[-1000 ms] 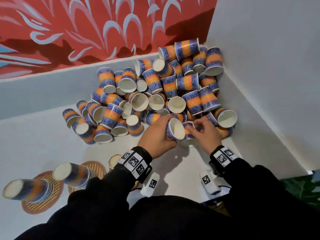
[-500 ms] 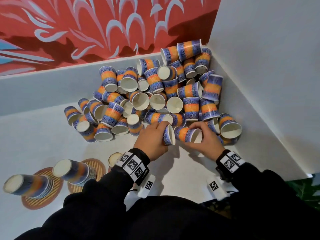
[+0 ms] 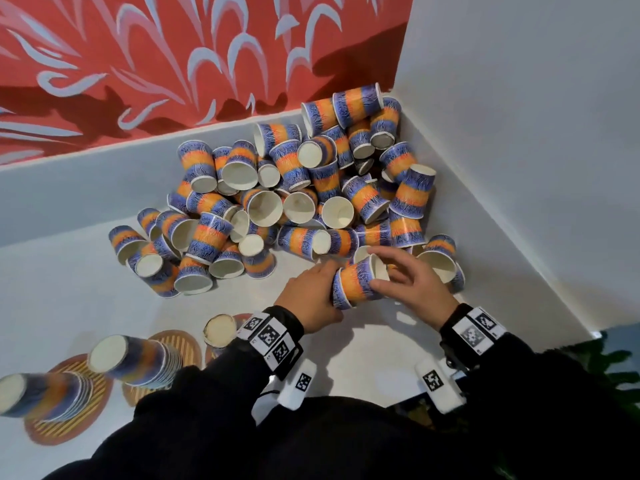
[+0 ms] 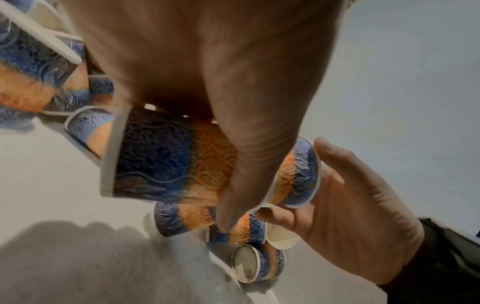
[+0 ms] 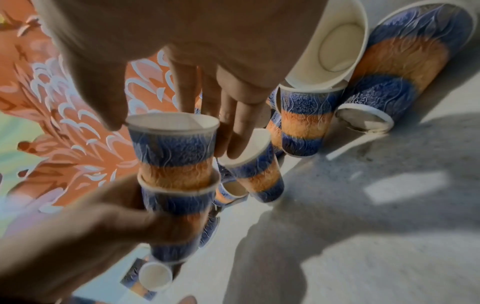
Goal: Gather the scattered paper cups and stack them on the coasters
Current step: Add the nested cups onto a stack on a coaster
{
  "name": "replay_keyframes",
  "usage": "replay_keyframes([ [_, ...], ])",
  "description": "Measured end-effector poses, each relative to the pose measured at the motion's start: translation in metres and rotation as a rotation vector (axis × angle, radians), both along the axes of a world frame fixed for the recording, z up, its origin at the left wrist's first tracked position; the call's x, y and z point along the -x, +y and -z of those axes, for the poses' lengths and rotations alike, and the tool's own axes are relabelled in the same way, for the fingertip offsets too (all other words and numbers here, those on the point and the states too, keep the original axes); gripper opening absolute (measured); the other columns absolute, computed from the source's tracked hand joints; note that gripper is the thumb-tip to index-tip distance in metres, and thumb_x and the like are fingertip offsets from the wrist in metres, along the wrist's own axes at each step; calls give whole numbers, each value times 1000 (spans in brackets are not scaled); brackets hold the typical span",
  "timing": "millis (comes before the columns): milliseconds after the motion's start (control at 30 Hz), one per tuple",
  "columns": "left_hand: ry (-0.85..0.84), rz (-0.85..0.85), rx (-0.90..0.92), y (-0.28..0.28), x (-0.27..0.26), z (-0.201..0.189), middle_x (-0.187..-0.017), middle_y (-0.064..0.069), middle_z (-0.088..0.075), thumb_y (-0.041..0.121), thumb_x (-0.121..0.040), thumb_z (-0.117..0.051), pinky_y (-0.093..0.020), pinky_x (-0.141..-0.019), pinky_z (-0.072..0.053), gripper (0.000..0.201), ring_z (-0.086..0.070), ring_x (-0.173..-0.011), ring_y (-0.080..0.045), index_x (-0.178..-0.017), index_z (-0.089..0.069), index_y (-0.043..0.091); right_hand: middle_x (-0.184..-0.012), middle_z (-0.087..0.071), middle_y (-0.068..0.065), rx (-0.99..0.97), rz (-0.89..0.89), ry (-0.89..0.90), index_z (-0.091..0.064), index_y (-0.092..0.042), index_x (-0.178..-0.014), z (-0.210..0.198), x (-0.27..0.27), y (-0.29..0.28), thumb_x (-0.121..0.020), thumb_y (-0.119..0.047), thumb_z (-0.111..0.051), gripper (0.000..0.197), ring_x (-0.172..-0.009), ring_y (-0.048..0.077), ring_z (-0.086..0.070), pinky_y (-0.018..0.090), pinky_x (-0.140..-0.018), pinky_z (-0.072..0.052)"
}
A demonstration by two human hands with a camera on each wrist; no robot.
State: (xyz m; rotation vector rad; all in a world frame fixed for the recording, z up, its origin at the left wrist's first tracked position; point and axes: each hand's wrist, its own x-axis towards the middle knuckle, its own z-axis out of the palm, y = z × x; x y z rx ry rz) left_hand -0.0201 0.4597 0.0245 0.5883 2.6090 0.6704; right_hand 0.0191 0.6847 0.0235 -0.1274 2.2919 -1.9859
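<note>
Since half a second ago, one blue-and-orange paper cup has slid partway into the other. Left hand grips the nested pair, its long axis running 8 to 2 o'clock, mouth toward right hand, whose loose fingers touch the rim. Striped round coasters with stacks lie at 8 o'clock; the cup heap beyond at 12.
</note>
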Motion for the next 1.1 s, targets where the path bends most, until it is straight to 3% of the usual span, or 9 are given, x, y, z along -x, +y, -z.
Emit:
replay_keyframes([
  [133, -65, -29, -171, 6, -3, 1, -126, 5, -68, 26, -64, -87, -43, -94, -56, 86, -66, -114, -21, -140, -45, 33, -130, -68, -15, -183, 54, 44, -61, -43, -132, 4, -9, -1, -84, -35, -86, 55, -119, 0, -63, 19, -98, -51],
  [233, -59, -63, -249, 3, -2, 1, -129, 4, -68, 20, -68, -87, -32, -92, -52, 91, -65, -116, -20, -147, -43, 31, -121, -67, -14, -389, 239, 173, -64, -36, -130, -1, -8, 17, -84, -24, -87, 53, -104, -1, -61, 7, -88, -47],
  [333, -43, -174, -296, -2, 2, 3, -123, 1, -69, 20, -73, -87, -27, -84, -45, 81, -66, -114, -22, -142, -45, 24, -119, -62, -9, -593, 146, 182, -60, -28, -135, 7, 4, 26, -80, -14, -83, 61, -100, 3, -59, 22, -90, -52],
  [500, 23, -300, -473, -10, 6, -3, -129, 8, -63, 17, -73, -88, -13, -87, -46, 90, -61, -112, -8, -147, -38, 32, -151, -44, -3, -941, -285, -4, -42, -35, -149, 52, 8, 4, -57, -73, -77, 106, -135, 24, -45, 44, -113, -41],
  [567, 53, -291, -487, -14, 6, -7, -128, 9, -62, 18, -72, -88, -12, -85, -45, 89, -61, -110, -8, -145, -39, 34, -151, -39, -5, -931, -255, -26, -43, -36, -146, 64, 2, -4, -58, -56, -83, 98, -132, 26, -45, 42, -111, -44],
  [667, 76, -281, -404, -20, 3, -7, -130, 4, -63, 24, -71, -87, -31, -93, -51, 89, -61, -113, -15, -145, -39, 34, -145, -44, -9, -793, -139, -17, -43, -43, -140, 63, -6, -2, -61, -28, -81, 88, -129, 21, -53, 39, -108, -47],
  [800, 106, -198, -79, -25, -3, -2, -128, -7, -60, 32, -70, -83, -47, -92, -53, 91, -60, -116, -32, -147, -33, 34, -135, -52, -5, -510, -58, -2, -44, -37, -132, 26, 0, 11, -66, -20, -86, 80, -125, 19, -57, 36, -103, -49],
  [900, 141, -135, 64, -24, -6, 1, -119, -8, -60, 33, -70, -80, -48, -86, -54, 92, -62, -109, -37, -148, -30, 36, -136, -50, -8, -514, -129, 102, -52, -45, -128, -21, 8, 25, -64, -32, -77, 70, -130, 10, -51, 35, -112, -44],
  [1100, 101, 7, -203, -8, -6, -8, -137, 3, -61, 28, -64, -86, -45, -97, -53, 94, -60, -123, -22, -147, -43, 36, -146, -56, 2, -262, -431, -69, -38, -40, -153, -58, 17, 27, -74, -9, -88, 99, -135, 21, -58, 42, -109, -52],
])
